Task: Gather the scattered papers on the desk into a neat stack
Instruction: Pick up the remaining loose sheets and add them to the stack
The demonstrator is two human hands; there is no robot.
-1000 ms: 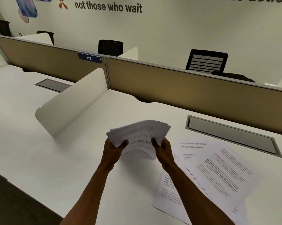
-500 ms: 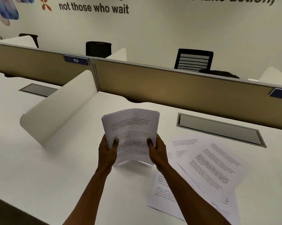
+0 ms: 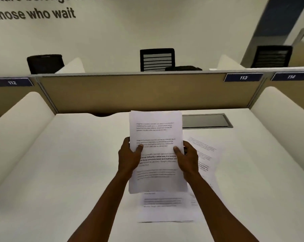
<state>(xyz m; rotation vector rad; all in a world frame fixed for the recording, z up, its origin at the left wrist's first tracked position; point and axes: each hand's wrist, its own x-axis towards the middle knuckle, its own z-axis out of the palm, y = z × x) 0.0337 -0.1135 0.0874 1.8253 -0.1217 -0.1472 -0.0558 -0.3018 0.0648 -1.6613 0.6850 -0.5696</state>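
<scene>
The gathered stack is held upright above the surface, centre frame. The left hand grips its 9 o'clock edge and the right hand its 3 o'clock edge, thumbs on the front sheet. Remaining: loose sheets lie flat at 6 o'clock and 3 o'clock. Judged roughly half complete.

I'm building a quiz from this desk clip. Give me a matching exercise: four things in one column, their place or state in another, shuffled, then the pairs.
1. held stack of papers
2. loose sheets
3. left hand
4. grey cable hatch

A. lying flat on the desk
B. set into the desk, behind the papers
C. raised, gripped on both sides
D. on the stack's left edge

Pairs: 1-C, 2-A, 3-D, 4-B
</scene>
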